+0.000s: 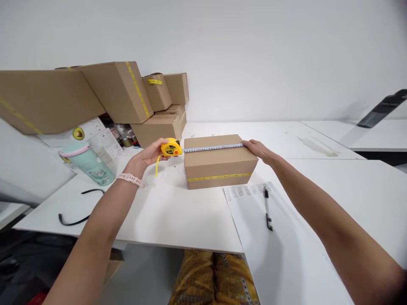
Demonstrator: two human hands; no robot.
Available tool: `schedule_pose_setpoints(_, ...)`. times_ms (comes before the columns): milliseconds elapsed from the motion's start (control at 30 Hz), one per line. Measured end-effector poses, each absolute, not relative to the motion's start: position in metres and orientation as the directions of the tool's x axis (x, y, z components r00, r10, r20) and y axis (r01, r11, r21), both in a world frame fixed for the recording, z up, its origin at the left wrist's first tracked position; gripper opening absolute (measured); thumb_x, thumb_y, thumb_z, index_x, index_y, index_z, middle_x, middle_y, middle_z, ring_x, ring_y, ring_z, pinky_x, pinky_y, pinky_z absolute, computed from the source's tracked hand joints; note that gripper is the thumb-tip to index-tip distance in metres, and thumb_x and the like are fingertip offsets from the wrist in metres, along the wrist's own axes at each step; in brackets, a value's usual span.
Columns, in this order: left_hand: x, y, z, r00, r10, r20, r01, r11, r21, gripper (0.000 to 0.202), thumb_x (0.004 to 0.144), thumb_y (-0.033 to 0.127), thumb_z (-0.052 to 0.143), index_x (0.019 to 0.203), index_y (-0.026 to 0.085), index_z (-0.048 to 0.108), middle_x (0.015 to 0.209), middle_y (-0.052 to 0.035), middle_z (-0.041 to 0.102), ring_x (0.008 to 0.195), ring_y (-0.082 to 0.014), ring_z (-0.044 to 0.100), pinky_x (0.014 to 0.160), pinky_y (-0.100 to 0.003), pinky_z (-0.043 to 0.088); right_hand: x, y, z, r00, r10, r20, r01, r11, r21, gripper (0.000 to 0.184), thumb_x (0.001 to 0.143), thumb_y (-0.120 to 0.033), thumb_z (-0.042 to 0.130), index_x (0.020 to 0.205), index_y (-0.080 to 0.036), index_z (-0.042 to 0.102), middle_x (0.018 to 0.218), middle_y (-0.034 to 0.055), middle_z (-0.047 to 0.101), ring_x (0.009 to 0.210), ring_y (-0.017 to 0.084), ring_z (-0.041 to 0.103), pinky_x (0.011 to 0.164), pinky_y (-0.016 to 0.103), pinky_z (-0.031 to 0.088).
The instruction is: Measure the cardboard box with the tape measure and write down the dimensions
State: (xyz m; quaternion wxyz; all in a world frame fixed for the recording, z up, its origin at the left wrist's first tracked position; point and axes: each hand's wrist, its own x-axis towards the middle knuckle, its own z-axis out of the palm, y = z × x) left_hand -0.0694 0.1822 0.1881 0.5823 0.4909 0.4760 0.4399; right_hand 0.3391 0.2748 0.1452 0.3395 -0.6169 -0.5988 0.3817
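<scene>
A brown cardboard box (216,159) with yellow tape along its front side sits on the white table. My left hand (155,152) is closed round a yellow tape measure (171,147) at the box's left edge, its yellow strap hanging down. The silvery blade (213,148) stretches across the top of the box. At the far right edge, my right hand (256,149) presses the blade's end against the box with its fingers; the very tip is hidden under them.
Several cardboard boxes (117,91) are stacked at the back left. Near them stands a mint-green tumbler (90,165), with a black strap (74,221) in front. A pen (267,209) lies on a printed sheet (254,233) at the front. A dark bottle (381,109) is at the far right.
</scene>
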Motion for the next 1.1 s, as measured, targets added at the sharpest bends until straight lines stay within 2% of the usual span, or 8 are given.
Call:
schedule_pose_setpoints(300, -0.066, 0.183, 0.181, 0.167, 0.979, -0.121, -0.067, 0.134, 0.989, 0.036, 0.077, 0.036, 0.068, 0.106, 0.014, 0.067, 0.094, -0.0120, 0.074, 0.071, -0.0197, 0.068, 0.049, -0.023, 0.047, 0.334, 0.272, 0.144, -0.054, 0.984, -0.171, 0.465, -0.127, -0.876, 0.042, 0.083, -0.060, 0.064, 0.092, -0.019, 0.067, 0.102, 0.0128, 0.073, 0.083, 0.026, 0.065, 0.069, 0.036, 0.048)
schedule_pose_setpoints(500, -0.066, 0.178, 0.190, 0.149, 0.986, -0.073, -0.053, 0.082, 0.995, 0.038, 0.076, 0.036, 0.073, 0.107, 0.013, 0.069, 0.101, -0.0119, 0.074, 0.081, -0.0186, 0.068, 0.056, -0.021, 0.051, 0.334, 0.271, 0.157, -0.006, 0.999, -0.050, 0.622, -0.035, -0.782, 0.032, 0.091, -0.047, 0.060, 0.074, -0.020, 0.055, 0.086, 0.0057, 0.065, 0.076, 0.018, 0.056, 0.068, 0.032, 0.043)
schedule_pose_setpoints(633, -0.042, 0.129, 0.198, 0.271, 0.963, 0.009, 0.020, -0.015, 1.000, 0.041, 0.077, 0.032, 0.079, 0.111, 0.013, 0.066, 0.111, -0.0138, 0.073, 0.089, -0.0203, 0.069, 0.064, -0.023, 0.054, 0.338, 0.272, 0.177, -0.005, 0.999, 0.044, 0.526, 0.040, -0.850, 0.031, 0.093, -0.043, 0.061, 0.073, -0.020, 0.055, 0.081, 0.0052, 0.063, 0.072, 0.016, 0.054, 0.067, 0.031, 0.045)
schedule_pose_setpoints(733, 0.007, 0.066, 0.183, 0.448, 0.883, -0.138, 0.007, 0.151, 0.988, 0.071, 0.073, 0.028, 0.083, 0.136, 0.020, 0.051, 0.112, -0.0118, 0.070, 0.075, -0.0198, 0.071, 0.060, -0.029, 0.056, 0.330, 0.268, 0.188, -0.062, 0.979, 0.196, 0.418, 0.204, -0.886, 0.035, 0.093, -0.050, 0.061, 0.075, -0.020, 0.058, 0.083, 0.0049, 0.062, 0.077, 0.015, 0.054, 0.070, 0.029, 0.046)
schedule_pose_setpoints(800, 0.047, 0.029, 0.164, 0.592, 0.769, -0.242, -0.068, 0.347, 0.935, 0.088, 0.066, 0.025, 0.088, 0.142, 0.026, 0.044, 0.117, -0.0122, 0.067, 0.081, -0.0220, 0.073, 0.066, -0.034, 0.059, 0.316, 0.263, 0.192, -0.186, 0.957, 0.221, 0.411, 0.280, -0.867, 0.039, 0.091, -0.055, 0.064, 0.074, -0.020, 0.057, 0.080, 0.0030, 0.060, 0.076, 0.015, 0.051, 0.070, 0.028, 0.044)
schedule_pose_setpoints(900, 0.101, 0.003, 0.141, 0.546, 0.811, -0.210, -0.277, 0.411, 0.868, 0.072, 0.062, 0.029, 0.091, 0.122, 0.023, 0.052, 0.118, -0.0086, 0.062, 0.076, -0.0181, 0.072, 0.067, -0.033, 0.059, 0.289, 0.261, 0.196, -0.320, 0.934, 0.162, 0.458, 0.302, -0.836, 0.044, 0.087, -0.058, 0.067, 0.071, -0.021, 0.052, 0.073, -0.0007, 0.051, 0.069, 0.013, 0.043, 0.066, 0.029, 0.038)
schedule_pose_setpoints(1000, 0.132, 0.018, 0.143, 0.404, 0.908, -0.114, -0.417, 0.293, 0.860, 0.054, 0.068, 0.042, 0.087, 0.105, 0.019, 0.054, 0.103, -0.0051, 0.062, 0.069, -0.0169, 0.070, 0.066, -0.034, 0.059, 0.266, 0.278, 0.200, -0.313, 0.941, 0.125, 0.504, 0.276, -0.818, 0.044, 0.087, -0.057, 0.069, 0.070, -0.021, 0.049, 0.071, -0.0021, 0.047, 0.069, 0.013, 0.038, 0.065, 0.029, 0.035)
schedule_pose_setpoints(1100, 0.144, 0.049, 0.160, 0.341, 0.939, -0.035, -0.446, 0.195, 0.874, 0.051, 0.070, 0.049, 0.084, 0.100, 0.017, 0.056, 0.086, -0.0012, 0.060, 0.065, -0.0169, 0.069, 0.068, -0.036, 0.059, 0.253, 0.305, 0.203, -0.271, 0.959, 0.082, 0.583, 0.231, -0.779, 0.041, 0.088, -0.055, 0.068, 0.072, -0.021, 0.050, 0.072, -0.0014, 0.049, 0.070, 0.014, 0.039, 0.066, 0.031, 0.035)
